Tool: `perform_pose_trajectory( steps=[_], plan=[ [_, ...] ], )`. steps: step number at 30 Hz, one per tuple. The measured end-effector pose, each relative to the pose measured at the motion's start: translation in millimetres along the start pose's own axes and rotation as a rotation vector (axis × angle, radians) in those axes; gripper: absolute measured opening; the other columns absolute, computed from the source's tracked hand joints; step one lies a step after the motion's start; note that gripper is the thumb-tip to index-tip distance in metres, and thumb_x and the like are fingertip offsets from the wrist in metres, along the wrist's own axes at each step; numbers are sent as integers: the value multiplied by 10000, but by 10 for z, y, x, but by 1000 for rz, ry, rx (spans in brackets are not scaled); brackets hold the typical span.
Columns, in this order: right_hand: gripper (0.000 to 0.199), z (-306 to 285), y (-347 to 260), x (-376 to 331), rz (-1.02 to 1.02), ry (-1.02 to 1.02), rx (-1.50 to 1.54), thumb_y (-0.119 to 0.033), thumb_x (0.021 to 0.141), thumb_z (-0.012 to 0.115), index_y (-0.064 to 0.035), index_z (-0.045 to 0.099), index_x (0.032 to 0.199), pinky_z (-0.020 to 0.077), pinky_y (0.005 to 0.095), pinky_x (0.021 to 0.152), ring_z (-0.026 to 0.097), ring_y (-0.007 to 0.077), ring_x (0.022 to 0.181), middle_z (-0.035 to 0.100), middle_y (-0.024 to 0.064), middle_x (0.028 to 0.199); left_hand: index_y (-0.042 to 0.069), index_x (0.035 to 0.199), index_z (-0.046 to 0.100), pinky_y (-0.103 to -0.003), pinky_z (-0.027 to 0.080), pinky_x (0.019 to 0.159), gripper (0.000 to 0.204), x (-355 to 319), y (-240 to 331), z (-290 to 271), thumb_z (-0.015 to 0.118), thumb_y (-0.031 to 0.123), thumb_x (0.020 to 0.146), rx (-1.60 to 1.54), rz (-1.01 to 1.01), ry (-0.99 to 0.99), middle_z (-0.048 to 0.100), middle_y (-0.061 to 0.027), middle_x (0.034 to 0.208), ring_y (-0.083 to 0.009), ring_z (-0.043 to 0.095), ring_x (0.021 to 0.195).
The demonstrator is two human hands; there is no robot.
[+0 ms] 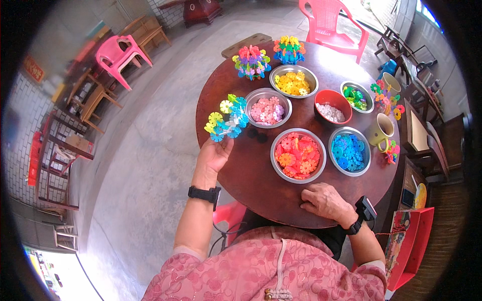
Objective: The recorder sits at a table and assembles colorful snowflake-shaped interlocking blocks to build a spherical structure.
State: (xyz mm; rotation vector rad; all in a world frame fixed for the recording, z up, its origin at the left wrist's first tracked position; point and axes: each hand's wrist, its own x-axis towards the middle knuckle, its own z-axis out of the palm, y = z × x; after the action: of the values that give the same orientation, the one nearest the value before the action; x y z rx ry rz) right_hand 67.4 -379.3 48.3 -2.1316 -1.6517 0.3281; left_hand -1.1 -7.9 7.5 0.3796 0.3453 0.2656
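My left hand (213, 156) holds up a cluster of interlocked plastic snowflake discs (227, 119) in blue, yellow, green and white, at the left edge of the round dark wooden table (246, 175). My right hand (324, 199) rests palm down on the table near its front edge, holding nothing, just below a metal bowl of red and orange discs (297, 155). Both wrists wear black bands.
More bowls hold pink (268, 110), yellow (293, 82), blue (349, 150), green (357, 97) and white (332, 111) discs. Two finished disc clusters (251, 61) (289, 49) sit at the far edge. Two mugs (380, 131) stand at the right. Pink plastic chairs (331, 25) and wooden furniture surround the table.
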Motion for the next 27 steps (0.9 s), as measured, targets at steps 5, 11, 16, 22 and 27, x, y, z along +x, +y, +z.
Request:
perform_pose_trajectory(
  steps=[5, 11, 16, 22, 27],
  plan=[
    [241, -24, -17, 5, 2, -3, 1, -244, 783, 699, -64, 541, 808, 485, 448, 686, 604, 336, 762, 574, 125, 771, 30, 1060, 597, -393, 609, 797, 154, 11, 0, -32, 556, 129, 950, -22, -5, -11, 678, -96, 990, -216, 676, 905],
    [241, -22, -17, 7, 9, -12, 2, -251, 789, 695, -64, 545, 813, 485, 446, 683, 606, 337, 766, 576, 126, 776, 28, 1149, 587, -386, 615, 787, 221, 33, 25, -95, 503, 136, 977, -80, -50, -58, 677, -119, 1075, -253, 684, 937],
    [237, -30, -17, 6, 12, -19, 12, -251, 794, 689, -62, 547, 818, 485, 448, 682, 606, 338, 766, 576, 128, 775, 22, 1156, 581, -386, 615, 789, 227, 31, 8, -81, 496, 140, 981, -68, -33, -54, 678, -119, 1068, -251, 682, 942],
    [232, -30, -18, 1, 18, -21, 7, -250, 797, 686, -64, 548, 824, 485, 449, 688, 605, 337, 771, 577, 130, 780, 32, 1070, 589, -381, 615, 778, 150, -7, -4, 25, 567, 103, 940, -5, 5, 26, 662, -81, 982, -212, 662, 899],
    [232, -20, -16, 0, 15, -11, 8, -247, 794, 688, -65, 547, 824, 484, 451, 689, 605, 336, 773, 576, 126, 778, 38, 1059, 594, -381, 616, 772, 143, -4, -7, 23, 574, 113, 939, -1, 10, 31, 665, -84, 984, -212, 666, 896]
  ],
)
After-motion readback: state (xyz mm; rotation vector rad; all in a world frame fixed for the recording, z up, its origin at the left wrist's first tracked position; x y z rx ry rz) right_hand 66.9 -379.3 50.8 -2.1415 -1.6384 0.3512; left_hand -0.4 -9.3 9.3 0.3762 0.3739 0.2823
